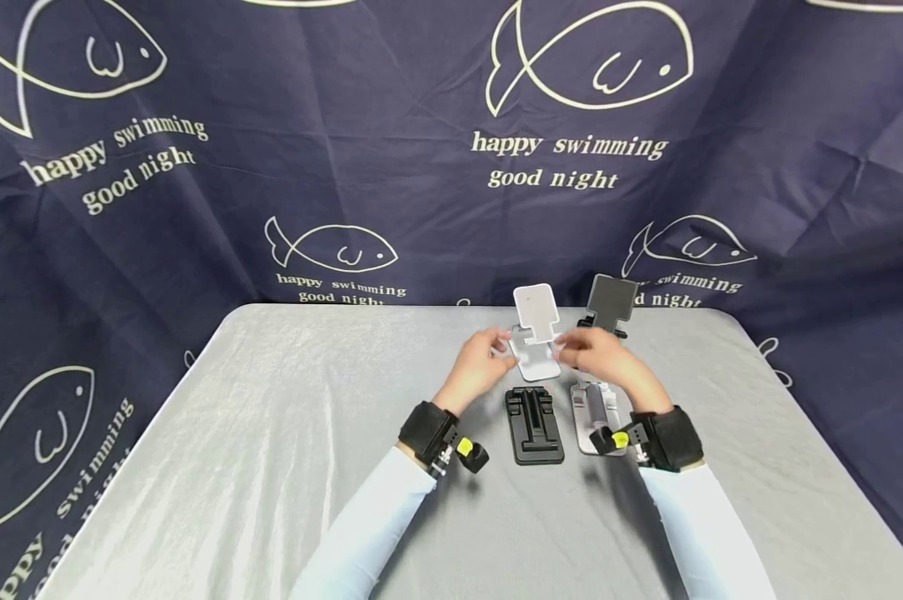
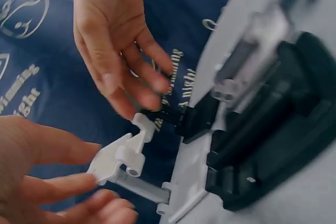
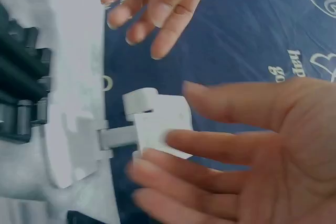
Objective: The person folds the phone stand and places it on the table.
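A white phone stand (image 1: 537, 312) is unfolded on the table, its plate raised above its base. On its left is my left hand (image 1: 479, 367), fingers loosely bent; the right wrist view shows this hand (image 3: 160, 9) apart from the stand. My right hand (image 1: 600, 358) is at the stand's right side with fingers spread. In the right wrist view its fingers (image 3: 210, 145) overlap the white plate (image 3: 163, 124); whether they touch it I cannot tell. Neither hand visibly grips anything.
A black phone stand (image 1: 613, 302) stands unfolded behind my right hand. Nearer, a folded black stand (image 1: 534, 425) and a folded white stand (image 1: 582, 417) lie side by side, the white one partly behind the right wrist camera. A dark blue fish-print cloth (image 1: 421, 150) hangs behind the grey-covered table (image 1: 271, 467).
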`<state>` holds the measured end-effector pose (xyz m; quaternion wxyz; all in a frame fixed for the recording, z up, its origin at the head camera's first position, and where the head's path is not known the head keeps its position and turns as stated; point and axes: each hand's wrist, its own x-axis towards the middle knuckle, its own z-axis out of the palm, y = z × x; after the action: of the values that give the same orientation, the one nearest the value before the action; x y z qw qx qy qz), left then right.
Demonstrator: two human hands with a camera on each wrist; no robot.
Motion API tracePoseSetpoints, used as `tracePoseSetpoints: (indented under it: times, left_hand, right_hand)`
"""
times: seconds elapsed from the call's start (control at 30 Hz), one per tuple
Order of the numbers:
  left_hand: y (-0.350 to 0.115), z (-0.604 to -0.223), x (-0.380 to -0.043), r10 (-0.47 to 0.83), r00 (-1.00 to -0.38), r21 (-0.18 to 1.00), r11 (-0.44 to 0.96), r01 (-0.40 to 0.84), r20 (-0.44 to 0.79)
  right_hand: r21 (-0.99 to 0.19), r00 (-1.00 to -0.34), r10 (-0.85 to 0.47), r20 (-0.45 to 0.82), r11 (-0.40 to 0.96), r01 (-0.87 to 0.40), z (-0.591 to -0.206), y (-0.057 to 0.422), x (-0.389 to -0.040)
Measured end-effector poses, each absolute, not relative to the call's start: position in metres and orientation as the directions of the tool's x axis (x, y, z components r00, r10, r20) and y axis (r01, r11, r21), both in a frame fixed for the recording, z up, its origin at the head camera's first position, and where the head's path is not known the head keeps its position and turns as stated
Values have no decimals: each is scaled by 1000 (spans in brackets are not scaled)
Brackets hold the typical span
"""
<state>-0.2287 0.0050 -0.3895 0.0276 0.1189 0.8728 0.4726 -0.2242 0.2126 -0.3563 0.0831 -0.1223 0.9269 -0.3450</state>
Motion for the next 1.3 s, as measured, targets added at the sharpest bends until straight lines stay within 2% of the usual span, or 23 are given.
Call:
tracePoseSetpoints:
  times: [0.13, 0.37, 0.53, 0.63, 0.77, 0.87, 1.03, 1.13, 1.2, 1.3]
  left_hand:
    - [12, -386, -245, 134, -983, 914, 370, 168, 126]
    - [24, -397, -266, 65, -996, 973, 217, 79, 66]
    - [34, -405, -274, 123, -992, 999, 39, -6, -11]
    - [42, -410, -276, 187, -981, 996, -63, -66, -53]
    - [51, -414, -277, 199, -978, 988, -125, -93, -67]
    - [55, -415, -276, 137, -990, 989, -133, -64, -46]
    - [57, -416, -276, 36, -999, 983, -181, -32, -26]
    - [55, -418, -277, 22, -999, 975, -221, -31, -26]
    - [52, -417, -277, 19, -1000, 976, -217, -24, -20]
    - [47, -413, -276, 14, -1000, 983, -186, 1, 3]
  right_hand:
    - [-719, -985, -166, 40, 680, -144, -353, 210, -241]
    - [-835, -997, -78, -19, 550, -27, -371, 200, -263]
    - [-874, -998, -34, -62, 485, 37, -383, 193, -270]
    - [-907, -999, 23, -40, 419, 46, -393, 191, -273]
    - [-940, -993, 109, 37, 340, 3, -406, 187, -277]
    - [-955, -985, 153, 75, 294, -27, -410, 182, -278]
    - [-968, -978, 187, 90, 246, -42, -412, 177, -278]
    - [-969, -974, 192, 123, 235, -76, -414, 177, -277]
    - [-972, -969, 184, 168, 192, -132, -416, 176, -276]
    - [-975, -967, 184, 177, 166, -147, -413, 173, -274]
